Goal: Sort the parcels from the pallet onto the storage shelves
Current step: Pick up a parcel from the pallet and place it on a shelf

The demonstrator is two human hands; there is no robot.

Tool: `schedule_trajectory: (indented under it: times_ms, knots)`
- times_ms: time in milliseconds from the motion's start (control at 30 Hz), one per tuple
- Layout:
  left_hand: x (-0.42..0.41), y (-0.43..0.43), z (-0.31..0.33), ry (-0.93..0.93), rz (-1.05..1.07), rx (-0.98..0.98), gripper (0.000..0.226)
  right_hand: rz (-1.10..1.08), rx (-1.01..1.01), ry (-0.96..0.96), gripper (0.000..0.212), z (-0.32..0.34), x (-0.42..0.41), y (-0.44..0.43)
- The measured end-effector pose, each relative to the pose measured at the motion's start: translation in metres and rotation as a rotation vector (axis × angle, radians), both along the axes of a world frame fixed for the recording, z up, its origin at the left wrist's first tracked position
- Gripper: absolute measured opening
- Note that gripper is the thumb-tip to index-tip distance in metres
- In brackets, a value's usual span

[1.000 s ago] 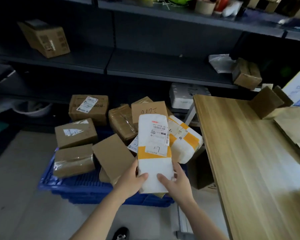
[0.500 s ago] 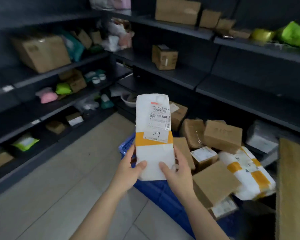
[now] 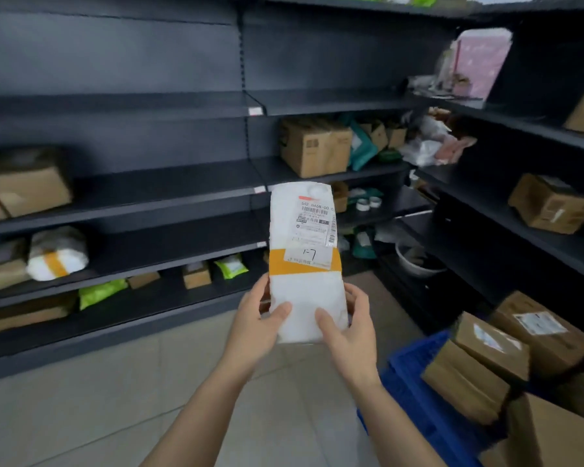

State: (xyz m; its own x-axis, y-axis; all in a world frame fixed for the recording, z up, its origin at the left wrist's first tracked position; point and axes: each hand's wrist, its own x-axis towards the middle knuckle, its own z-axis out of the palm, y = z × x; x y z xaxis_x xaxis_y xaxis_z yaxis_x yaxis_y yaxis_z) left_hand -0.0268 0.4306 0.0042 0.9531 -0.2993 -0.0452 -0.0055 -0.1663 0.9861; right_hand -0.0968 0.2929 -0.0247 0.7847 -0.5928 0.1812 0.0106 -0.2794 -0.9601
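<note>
The white parcel (image 3: pixel 304 291) is wrapped in smooth plastic film. The shelves (image 3: pixel 169 178) are finished in matt dark metal; the pallet (image 3: pixel 415 382) is moulded in blue plastic.

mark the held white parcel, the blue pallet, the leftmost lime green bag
white parcel (image 3: pixel 312 227): head view, shipping label
blue pallet (image 3: pixel 405 382): head view, bare left corner
leftmost lime green bag (image 3: pixel 100 291): head view, its middle

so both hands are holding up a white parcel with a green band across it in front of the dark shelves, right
Not quite: the band is orange, not green. The rest stands: the head view shows the left hand and the right hand holding the white parcel up in front of the dark shelves.
</note>
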Motion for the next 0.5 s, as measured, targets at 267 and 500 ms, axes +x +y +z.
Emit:
schedule_trajectory:
  times_ms: [267,500]
  knots:
    - [0.102,0.106,0.018,-0.058,0.248,-0.023,0.041,0.227,-0.028,-0.026,0.067,0.014,0.141,0.092]
    - [0.201,0.166,0.027,-0.043,0.356,0.01,0.043,0.431,-0.062,0.003,0.065,0.029,0.263,0.144]
